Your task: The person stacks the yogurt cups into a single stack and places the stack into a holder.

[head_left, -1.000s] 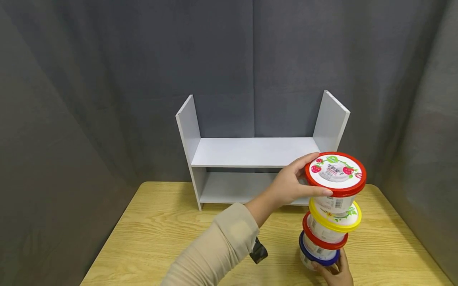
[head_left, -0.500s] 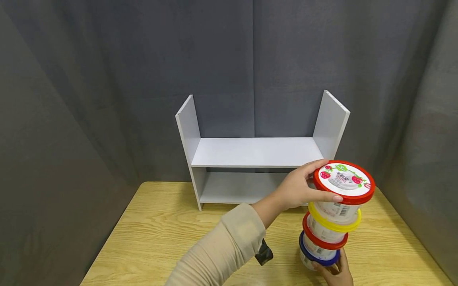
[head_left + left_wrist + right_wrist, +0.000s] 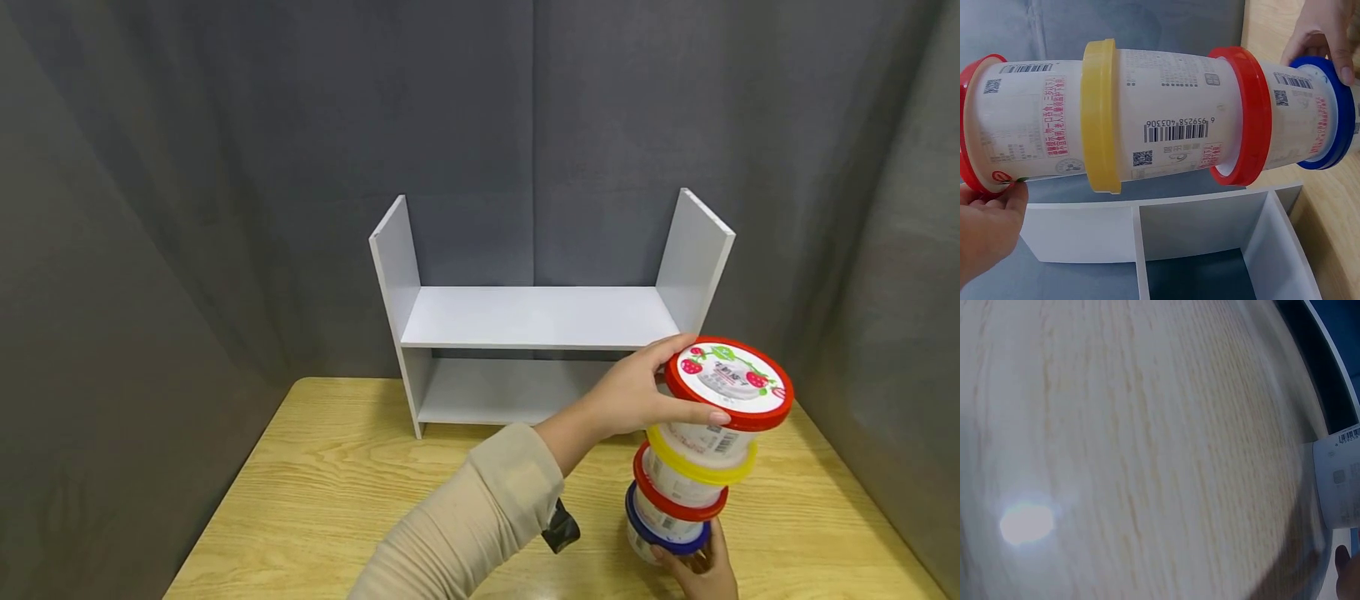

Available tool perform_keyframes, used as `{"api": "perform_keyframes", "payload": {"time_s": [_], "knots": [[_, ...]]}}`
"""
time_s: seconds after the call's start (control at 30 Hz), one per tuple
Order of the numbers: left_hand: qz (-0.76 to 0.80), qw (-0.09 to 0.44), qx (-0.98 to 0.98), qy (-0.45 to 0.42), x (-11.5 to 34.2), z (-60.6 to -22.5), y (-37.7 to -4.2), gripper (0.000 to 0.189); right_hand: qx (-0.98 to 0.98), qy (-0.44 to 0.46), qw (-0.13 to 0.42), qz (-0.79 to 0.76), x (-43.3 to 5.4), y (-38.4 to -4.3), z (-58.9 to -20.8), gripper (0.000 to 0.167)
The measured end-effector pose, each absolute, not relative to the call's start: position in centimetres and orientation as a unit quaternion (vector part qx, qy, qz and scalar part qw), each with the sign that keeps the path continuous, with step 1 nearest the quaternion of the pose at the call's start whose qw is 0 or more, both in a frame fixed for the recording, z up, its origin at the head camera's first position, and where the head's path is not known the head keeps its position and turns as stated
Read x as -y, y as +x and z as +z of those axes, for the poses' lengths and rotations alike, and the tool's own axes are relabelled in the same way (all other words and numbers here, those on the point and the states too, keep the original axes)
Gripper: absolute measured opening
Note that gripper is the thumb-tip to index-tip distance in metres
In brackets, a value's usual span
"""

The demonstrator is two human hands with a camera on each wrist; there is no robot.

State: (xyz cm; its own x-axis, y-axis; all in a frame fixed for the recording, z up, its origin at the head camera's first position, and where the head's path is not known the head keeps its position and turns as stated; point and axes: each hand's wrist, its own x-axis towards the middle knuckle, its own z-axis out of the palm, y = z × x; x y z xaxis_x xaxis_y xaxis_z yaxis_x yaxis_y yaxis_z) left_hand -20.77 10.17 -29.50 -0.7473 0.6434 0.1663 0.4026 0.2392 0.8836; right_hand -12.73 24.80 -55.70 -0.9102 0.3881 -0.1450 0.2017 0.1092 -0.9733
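My left hand (image 3: 633, 398) grips the top tub (image 3: 729, 379), a white one with a red lid and strawberry print, thumb on its near side and fingers behind. Its base meets the yellow lid (image 3: 701, 473) of the tub below. Under that come a second red-lidded tub (image 3: 678, 504) and a blue-lidded tub (image 3: 645, 542) at the bottom. The stack leans to the right as it rises. Down at the blue lid (image 3: 1339, 112), my right hand (image 3: 707, 571) holds the lowest tub. In the right wrist view only a white tub (image 3: 1338, 478) and a fingertip (image 3: 1349, 575) show at the edge.
A white two-tier shelf (image 3: 540, 317) stands at the back of the wooden table (image 3: 337, 492), left of the stack. Grey curtains (image 3: 480, 125) enclose the back and sides. Below the left sleeve (image 3: 480, 508) a black piece (image 3: 561, 529) shows.
My left hand has moved the top tub to the right and slightly down, onto the yellow lid. My right hand stays at the lowest tub.
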Motion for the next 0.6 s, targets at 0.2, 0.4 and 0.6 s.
{"api": "perform_keyframes", "payload": {"time_s": [0.2,0.4,0.6], "knots": [[0.514,0.119,-0.779,0.339,-9.9,-29.4,-21.0,0.08,0.753,-0.197,0.081,0.622,-25.3,-13.6,-57.9,0.099],[0.51,0.125,-0.773,0.355,-9.9,-29.2,-21.0,0.084,0.747,-0.192,0.074,0.632,-24.7,-13.2,-56.2,0.098],[0.499,0.104,-0.784,0.353,-9.4,-29.4,-21.2,0.084,0.738,-0.202,0.085,0.638,-24.1,-12.7,-54.8,0.098]]}}
